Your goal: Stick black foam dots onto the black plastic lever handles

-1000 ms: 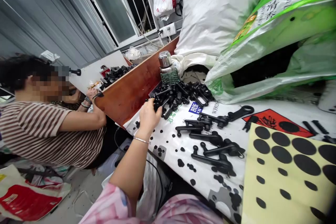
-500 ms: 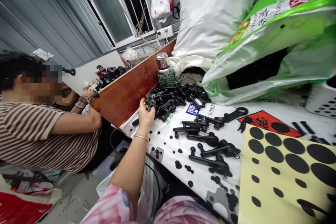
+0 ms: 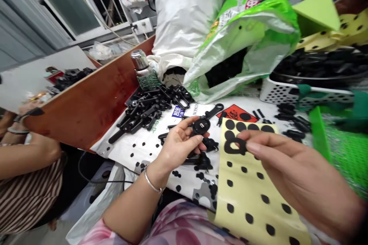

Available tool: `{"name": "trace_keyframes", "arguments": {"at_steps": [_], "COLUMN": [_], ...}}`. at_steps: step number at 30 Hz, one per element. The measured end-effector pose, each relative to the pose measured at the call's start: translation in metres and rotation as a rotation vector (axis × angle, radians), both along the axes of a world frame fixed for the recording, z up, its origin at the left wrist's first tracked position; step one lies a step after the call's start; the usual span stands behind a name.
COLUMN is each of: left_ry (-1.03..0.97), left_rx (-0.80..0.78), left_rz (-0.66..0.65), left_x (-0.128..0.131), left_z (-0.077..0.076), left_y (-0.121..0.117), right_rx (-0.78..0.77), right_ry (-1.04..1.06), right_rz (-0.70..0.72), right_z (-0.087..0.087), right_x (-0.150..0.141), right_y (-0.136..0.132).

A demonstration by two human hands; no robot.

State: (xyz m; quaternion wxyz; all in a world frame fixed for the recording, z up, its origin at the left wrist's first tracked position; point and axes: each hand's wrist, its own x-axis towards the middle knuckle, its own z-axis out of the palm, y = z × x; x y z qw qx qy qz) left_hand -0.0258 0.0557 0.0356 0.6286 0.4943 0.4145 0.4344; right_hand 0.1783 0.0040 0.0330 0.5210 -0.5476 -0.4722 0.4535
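My left hand [image 3: 175, 145], a bangle on its wrist, is closed around a black plastic part with a round end [image 3: 201, 125]; the rest of that part is hidden by the fingers. My right hand [image 3: 296, 164] pinches a thin black cut-out piece [image 3: 231, 147] between thumb and fingertips, above a yellow backing sheet [image 3: 238, 195] bearing black round and oval stickers. Several black crank-like parts [image 3: 202, 160] lie on the white tabletop sheet beneath my left hand. Farther back is a heap of similar black parts [image 3: 149, 107].
A steel flask [image 3: 140, 65] stands behind the heap, near a brown wooden board [image 3: 86, 103]. An opened green-and-clear plastic bag [image 3: 258, 42], a white perforated basket [image 3: 276, 91] and a green mesh item [image 3: 345, 149] sit right. At far left, another person's arm [image 3: 25, 157] shows.
The view has turned right. My left hand has come away from the heap with a black part, and my right hand has entered view holding a black cut-out piece.
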Motion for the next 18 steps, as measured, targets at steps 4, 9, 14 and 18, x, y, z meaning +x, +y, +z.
{"name": "trace_keyframes", "arguments": {"at_steps": [4, 9, 14, 18], "left_ry": [0.023, 0.024, 0.021, 0.034], "left_rx": [-0.067, -0.103, -0.078, -0.074], "left_rz": [-0.095, -0.130, -0.154, -0.164], "left_x": [0.025, 0.035, 0.034, 0.032], "left_z": [-0.005, -0.010, -0.008, -0.007], "left_y": [-0.010, -0.015, -0.018, -0.020], "right_rx": [-0.223, -0.215, -0.176, -0.171], "right_ry": [0.326, 0.331, 0.254, 0.201], "right_rz": [0.036, -0.011, -0.019, -0.033], "right_z": [0.016, 0.013, 0.009, 0.008], "right_x": [-0.009, -0.007, -0.006, -0.006], "right_y": [0.007, 0.006, 0.009, 0.010]}}
